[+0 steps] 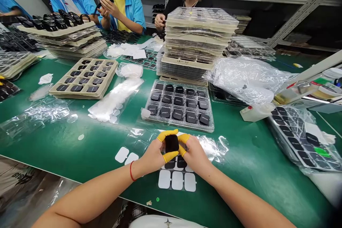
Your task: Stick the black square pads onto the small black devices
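From my remote seat I see both hands meeting just in front of the clear tray [179,106] of black squares: my left hand [153,155] and right hand [194,154] are each pinched on a small black square piece [171,143], yellow finger cots [167,134] covering the fingertips that clamp its edges. The piece is held off the green table [253,156], directly above a sheet of white pads [177,180] that lies nearer to me than the tray. A few darker squares seem to sit on that sheet under my hands, though the hands hide most of them. The grip is only at the rim (thin contact, slick cots), so I judge the piece could slip and drop onto the sheet, disturbing the pads. Crinkled plastic film [213,146] just right of the sheet could snag my wrist. Beyond the tray, the tall tray stack [200,39] stands well clear.
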Available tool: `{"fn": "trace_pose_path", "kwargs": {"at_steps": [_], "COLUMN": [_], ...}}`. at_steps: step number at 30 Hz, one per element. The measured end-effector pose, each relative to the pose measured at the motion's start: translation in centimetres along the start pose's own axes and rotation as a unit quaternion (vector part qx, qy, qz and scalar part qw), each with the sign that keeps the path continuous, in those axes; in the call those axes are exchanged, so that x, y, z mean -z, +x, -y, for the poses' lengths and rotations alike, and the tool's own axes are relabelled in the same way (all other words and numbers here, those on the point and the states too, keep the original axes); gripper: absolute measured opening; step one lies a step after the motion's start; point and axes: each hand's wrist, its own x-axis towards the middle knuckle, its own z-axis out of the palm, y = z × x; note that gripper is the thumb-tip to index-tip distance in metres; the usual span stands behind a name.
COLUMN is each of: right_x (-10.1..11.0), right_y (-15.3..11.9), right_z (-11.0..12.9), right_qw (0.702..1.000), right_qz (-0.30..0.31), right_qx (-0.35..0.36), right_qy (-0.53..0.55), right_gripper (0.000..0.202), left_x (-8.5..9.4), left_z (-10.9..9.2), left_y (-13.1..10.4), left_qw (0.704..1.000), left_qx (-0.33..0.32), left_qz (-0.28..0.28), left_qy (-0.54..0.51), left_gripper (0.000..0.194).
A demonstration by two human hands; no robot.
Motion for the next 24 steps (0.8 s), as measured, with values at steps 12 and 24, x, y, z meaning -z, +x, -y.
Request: {"fn": "trace_pose_path", "kwargs": {"at_steps": [12, 24], "right_x": [2.2, 1.5], "right_y": [-0.6, -0.2], "right_z": [1.2, 0.4], "right_qw": [0.966, 0.916], "right_qz": [-0.063, 0.026], "right_qx": [-0.039, -0.185], "right_qy": [0.248, 0.356], "right_gripper": [0.006, 0.010], "left_x": [0.9, 0.3], "left_z": [-0.9, -0.7], "left_y": [1.2, 0.4], "left_qw": [0.989, 0.991], "left_qx": [0.149, 0.037], "left_qz": [-0.014, 0.036], "left_qy": [-0.023, 0.126], "left_gripper": [0.053, 0.046]}}
